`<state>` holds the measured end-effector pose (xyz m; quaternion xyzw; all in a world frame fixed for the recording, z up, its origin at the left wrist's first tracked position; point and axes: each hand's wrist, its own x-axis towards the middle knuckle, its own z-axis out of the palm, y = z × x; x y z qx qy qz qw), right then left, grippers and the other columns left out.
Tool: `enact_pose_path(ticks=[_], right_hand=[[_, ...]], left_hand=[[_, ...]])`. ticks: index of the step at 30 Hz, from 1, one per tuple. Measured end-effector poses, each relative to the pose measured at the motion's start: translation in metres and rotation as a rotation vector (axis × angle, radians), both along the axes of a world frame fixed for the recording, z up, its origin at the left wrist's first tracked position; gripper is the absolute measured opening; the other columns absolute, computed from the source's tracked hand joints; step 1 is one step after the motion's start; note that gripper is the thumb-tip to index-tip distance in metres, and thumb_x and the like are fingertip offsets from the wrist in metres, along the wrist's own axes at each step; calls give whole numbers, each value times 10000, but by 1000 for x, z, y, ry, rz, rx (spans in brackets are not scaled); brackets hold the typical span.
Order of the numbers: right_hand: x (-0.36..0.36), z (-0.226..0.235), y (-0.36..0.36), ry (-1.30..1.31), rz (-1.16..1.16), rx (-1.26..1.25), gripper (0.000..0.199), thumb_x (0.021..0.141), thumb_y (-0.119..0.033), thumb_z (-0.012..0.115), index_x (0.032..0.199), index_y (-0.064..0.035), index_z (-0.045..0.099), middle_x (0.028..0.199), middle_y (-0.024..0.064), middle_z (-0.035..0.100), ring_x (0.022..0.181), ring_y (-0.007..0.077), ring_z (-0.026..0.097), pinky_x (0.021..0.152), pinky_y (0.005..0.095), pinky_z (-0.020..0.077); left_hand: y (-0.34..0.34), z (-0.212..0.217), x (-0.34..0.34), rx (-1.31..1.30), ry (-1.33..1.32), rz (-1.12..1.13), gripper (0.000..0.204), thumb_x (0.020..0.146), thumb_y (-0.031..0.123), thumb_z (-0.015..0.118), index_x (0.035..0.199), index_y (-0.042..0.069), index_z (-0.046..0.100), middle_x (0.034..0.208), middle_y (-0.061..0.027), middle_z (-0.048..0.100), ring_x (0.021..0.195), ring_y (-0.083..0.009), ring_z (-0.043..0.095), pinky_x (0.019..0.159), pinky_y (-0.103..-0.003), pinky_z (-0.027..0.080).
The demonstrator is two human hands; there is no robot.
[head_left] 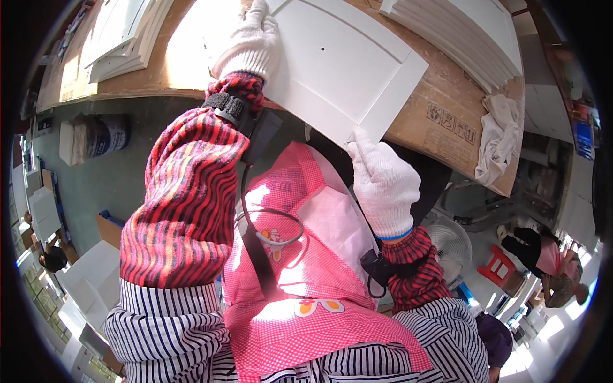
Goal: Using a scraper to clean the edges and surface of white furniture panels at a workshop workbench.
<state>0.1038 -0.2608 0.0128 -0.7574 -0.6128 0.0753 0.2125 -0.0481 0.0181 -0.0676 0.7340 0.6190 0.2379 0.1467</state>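
A white framed panel (345, 57), like a cabinet door with a small dark hole in its middle, lies on the cardboard-covered bench and juts over its near edge. My left hand (248, 45), in a white knit glove, rests at the panel's left part with its fingers stretched away from me. Its fingertips reach the top of the picture, so I see them only in part. Also gloved, my right hand (384, 182) pinches the panel's near corner, thumb and forefinger pressed together there; the other fingers are curled.
Stacked white panels (460, 35) stand at the far right, and another stack (124, 41) at the left. A crumpled white cloth (499, 137) lies on the cardboard (440, 115). Below right are a fan (447, 246), a red stool (497, 265) and another person (543, 258).
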Motion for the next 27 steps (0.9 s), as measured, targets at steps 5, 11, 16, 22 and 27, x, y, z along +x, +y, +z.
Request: enact_pose_path(ticks=[5, 11, 16, 22, 27], right_hand=[[0, -6, -2, -6, -15, 0, 354, 917, -120, 786, 1270, -105, 770, 917, 92, 765, 779, 253, 756, 687, 343, 587], [-1, 0, 3, 20, -5, -18, 370, 928, -103, 772, 1297, -99, 757, 916, 100, 763, 777, 261, 752, 683, 349, 582], [-5, -3, -7, 104, 0, 30, 330, 923, -90, 783, 1252, -86, 780, 881, 116, 749, 752, 242, 744, 675, 326, 573], [12, -7, 13, 2, -84, 55, 304, 928, -105, 784, 1227, -55, 779, 799, 125, 689, 663, 253, 687, 633, 337, 543], [2, -5, -1, 19, 9, 44, 351, 910, -89, 785, 1260, -79, 774, 900, 112, 755, 764, 259, 756, 694, 328, 588]], left_hand=[[-7, 12, 6, -38, -27, -27, 520, 1071, 411, 486, 1560, 239, 534, 1623, -192, 483, 1433, -423, 521, 1179, -485, 446], [0, 0, -1, 61, -25, -28, 510, 1072, 402, 482, 1550, 234, 542, 1620, -181, 490, 1416, -427, 535, 1167, -485, 453], [-5, 9, 3, -16, -42, -30, 515, 1071, 407, 480, 1552, 233, 539, 1626, -175, 484, 1418, -423, 534, 1167, -485, 453], [-5, 7, -2, 7, -17, -19, 521, 1072, 409, 477, 1561, 237, 532, 1636, -168, 475, 1442, -407, 516, 1183, -484, 440], [-2, 4, 4, 15, -18, -24, 523, 1073, 409, 478, 1564, 235, 530, 1637, -164, 476, 1461, -396, 498, 1199, -477, 427]])
